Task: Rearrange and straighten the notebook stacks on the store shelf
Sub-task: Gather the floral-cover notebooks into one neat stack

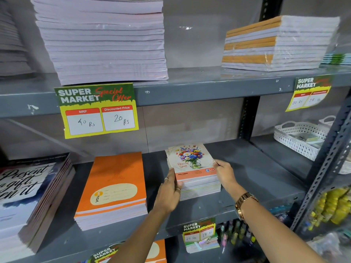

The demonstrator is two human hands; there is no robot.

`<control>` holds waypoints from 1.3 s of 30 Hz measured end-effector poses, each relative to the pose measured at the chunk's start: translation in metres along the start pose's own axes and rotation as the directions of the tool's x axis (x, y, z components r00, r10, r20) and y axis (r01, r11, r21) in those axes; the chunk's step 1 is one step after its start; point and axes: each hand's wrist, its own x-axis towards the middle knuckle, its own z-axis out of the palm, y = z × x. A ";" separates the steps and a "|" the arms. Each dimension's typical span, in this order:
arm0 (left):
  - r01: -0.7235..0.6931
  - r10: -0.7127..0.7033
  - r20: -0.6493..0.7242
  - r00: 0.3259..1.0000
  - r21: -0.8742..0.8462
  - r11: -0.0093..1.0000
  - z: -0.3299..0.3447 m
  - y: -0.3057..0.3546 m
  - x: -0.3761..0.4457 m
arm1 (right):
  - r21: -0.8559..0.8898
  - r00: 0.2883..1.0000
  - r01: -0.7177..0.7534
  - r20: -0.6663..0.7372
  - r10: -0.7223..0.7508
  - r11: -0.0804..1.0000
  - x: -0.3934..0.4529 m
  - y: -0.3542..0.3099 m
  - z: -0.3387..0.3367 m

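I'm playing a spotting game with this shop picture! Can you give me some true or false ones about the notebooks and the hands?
1. Both hands are on the flower notebook stack. True: the left hand presses its left side and the right hand its right side.
2. The orange notebook stack sits to the right of the flower stack. False: it lies to its left.
3. The big price tag shows 40 Rs and 20 Rs. True.
4. The white basket sits on the top shelf. False: it is on the same shelf level as the flower stack, far right.
5. The wristwatch is on the left wrist. False: it is on the right wrist.
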 end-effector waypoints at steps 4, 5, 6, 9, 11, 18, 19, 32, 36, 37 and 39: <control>0.003 -0.003 0.003 1.000 0.002 1.000 0.000 -0.001 0.001 | -0.050 1.000 -0.001 -0.022 0.000 0.999 0.004 -0.001 0.001; 0.008 -0.008 0.006 1.000 -0.004 1.000 0.001 -0.001 0.001 | -0.053 1.000 -0.003 -0.026 0.001 0.999 0.005 -0.001 0.001; 0.016 -0.016 0.009 1.000 -0.018 1.000 0.001 -0.001 0.001 | -0.054 1.000 -0.005 -0.028 0.003 0.999 0.006 -0.001 0.002; 0.036 -0.035 0.025 0.999 -0.051 0.998 -0.001 0.000 0.004 | -0.082 1.000 -0.012 -0.025 0.010 0.997 0.007 -0.002 0.002; 0.052 -0.048 0.050 0.998 -0.071 0.996 -0.003 0.001 0.005 | -0.113 1.000 -0.010 -0.024 0.007 0.993 0.008 -0.003 0.003; 0.046 -0.035 0.083 0.996 -0.131 0.990 -0.002 0.005 0.001 | -0.229 1.000 0.022 0.027 -0.016 0.973 0.009 -0.006 0.002; 0.032 -0.021 0.082 0.996 -0.131 0.991 -0.001 0.006 0.000 | -0.242 0.999 0.029 0.039 -0.020 0.970 0.008 -0.007 0.002; -0.007 0.007 0.002 1.000 0.192 0.981 0.013 -0.003 0.008 | -0.399 0.984 0.155 0.142 -0.106 0.904 0.003 -0.010 0.001; 0.006 -0.004 -0.011 1.000 0.168 0.986 0.016 -0.003 0.009 | -0.345 0.988 0.130 0.120 -0.094 0.929 0.004 -0.010 0.000; 0.008 -0.006 -0.013 1.000 0.158 0.987 0.016 -0.003 0.009 | -0.328 0.989 0.124 0.117 -0.090 0.936 0.004 -0.010 0.000; 0.012 -0.010 -0.017 1.000 0.150 0.989 0.018 -0.003 0.009 | -0.297 0.990 0.117 0.116 -0.086 0.948 0.003 -0.009 0.000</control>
